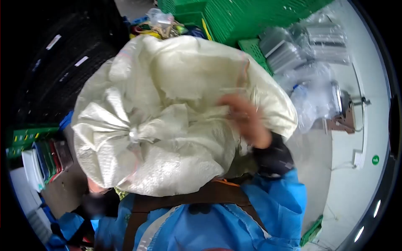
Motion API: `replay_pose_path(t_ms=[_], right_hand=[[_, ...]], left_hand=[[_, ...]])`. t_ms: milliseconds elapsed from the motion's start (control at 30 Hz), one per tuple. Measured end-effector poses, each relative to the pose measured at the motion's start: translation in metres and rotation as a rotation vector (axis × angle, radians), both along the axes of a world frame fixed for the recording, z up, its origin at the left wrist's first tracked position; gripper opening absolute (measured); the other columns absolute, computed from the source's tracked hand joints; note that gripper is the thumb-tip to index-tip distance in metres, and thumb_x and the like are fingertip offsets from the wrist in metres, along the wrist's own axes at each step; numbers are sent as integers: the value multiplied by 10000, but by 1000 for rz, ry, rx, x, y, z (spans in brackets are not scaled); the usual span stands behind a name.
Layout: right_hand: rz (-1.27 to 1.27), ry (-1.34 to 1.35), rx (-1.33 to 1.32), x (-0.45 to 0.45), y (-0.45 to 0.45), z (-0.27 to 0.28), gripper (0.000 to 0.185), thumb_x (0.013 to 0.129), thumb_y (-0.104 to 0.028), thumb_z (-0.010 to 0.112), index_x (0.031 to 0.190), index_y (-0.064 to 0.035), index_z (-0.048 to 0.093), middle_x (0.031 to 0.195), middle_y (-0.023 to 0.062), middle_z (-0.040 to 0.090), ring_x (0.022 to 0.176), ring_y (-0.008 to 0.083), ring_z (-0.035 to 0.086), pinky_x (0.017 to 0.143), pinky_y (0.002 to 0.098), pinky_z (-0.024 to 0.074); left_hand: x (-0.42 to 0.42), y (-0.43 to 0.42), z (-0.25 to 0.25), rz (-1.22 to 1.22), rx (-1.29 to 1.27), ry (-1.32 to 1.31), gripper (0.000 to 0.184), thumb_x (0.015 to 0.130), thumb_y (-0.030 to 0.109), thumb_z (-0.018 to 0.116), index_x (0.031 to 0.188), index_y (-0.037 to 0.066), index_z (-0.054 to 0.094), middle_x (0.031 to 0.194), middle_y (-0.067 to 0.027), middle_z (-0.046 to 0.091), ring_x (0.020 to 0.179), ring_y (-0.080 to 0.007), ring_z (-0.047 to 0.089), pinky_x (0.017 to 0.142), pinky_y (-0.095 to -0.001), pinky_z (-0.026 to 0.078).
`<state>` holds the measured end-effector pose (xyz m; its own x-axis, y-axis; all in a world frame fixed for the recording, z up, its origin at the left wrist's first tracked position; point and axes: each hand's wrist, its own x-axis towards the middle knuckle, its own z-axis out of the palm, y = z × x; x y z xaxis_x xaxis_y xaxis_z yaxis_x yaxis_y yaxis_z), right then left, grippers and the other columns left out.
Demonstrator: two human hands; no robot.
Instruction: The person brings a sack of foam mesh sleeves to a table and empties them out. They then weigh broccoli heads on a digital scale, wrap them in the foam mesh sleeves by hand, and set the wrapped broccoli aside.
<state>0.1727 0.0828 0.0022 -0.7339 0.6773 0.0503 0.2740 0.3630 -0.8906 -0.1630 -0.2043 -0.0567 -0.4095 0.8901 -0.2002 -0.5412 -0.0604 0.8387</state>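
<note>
Nearest are a blue garment [201, 230] and the brown straps [197, 198] over it. At the lower left, the left hand [96, 185] shows only partly at the sack's near left edge, above a dark cuff [98, 205]; its grip cannot be told. The right hand [247, 121], blurred, is over the right part of the large white woven sack [180, 154], fingers towards its middle; whether they are spread or pinching the fabric cannot be told. The sack fills the centre in front of the body, its material gathered into a tight knot [133, 136] left of its middle. Further out, folders [48, 161] stand to the left and clear plastic bags [314, 96] lie to the right. Beyond the sack's far edge are a green crate [190, 19] and mixed colourful items [161, 27].
</note>
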Motion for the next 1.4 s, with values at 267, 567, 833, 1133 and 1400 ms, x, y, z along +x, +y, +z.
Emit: replay_pose_path(t_ms=[267,567,833,1133,1400], right_hand=[[619,-939,325,-89,16,-195,343,818,-155,465,1144,-73,537,1072,210,568,983,325,559,864,394,439],[-215,-23,937,-130,164,-18,556,608,-124,732,1070,7,450,932,196,564,895,362,535,750,432,428],[-131,175,997,-154,59,4,199,719,-189,617,891,-101,573,792,88,597,681,275,587,581,386,477],[-550,-642,663,-63,144,-131,357,675,-164,600,978,11,529,966,212,560,862,367,556,769,410,454],[389,-448,684,-131,41,-123,588,721,-360,655,1168,-19,483,1089,196,531,1002,345,510,888,396,412]], left_hand=[[-33,-51,6,428,-316,347,533,537,-105,323,1025,-52,531,928,-93,597,812,-197,579,685,-279,479],[12,46,114,232,97,1080,642,561,-44,465,1199,9,424,1245,-161,423,1137,-271,443,942,-399,391],[-12,284,-89,118,-111,2096,581,668,201,647,1162,-51,472,1175,-199,526,1089,-339,498,927,-408,400],[-42,340,-80,-683,-504,2003,603,658,213,661,1165,-50,469,1176,-205,523,1092,-342,496,931,-409,397],[21,313,-132,-951,-562,1753,622,648,223,674,1167,-50,466,1177,-210,519,1093,-344,493,933,-409,394]])
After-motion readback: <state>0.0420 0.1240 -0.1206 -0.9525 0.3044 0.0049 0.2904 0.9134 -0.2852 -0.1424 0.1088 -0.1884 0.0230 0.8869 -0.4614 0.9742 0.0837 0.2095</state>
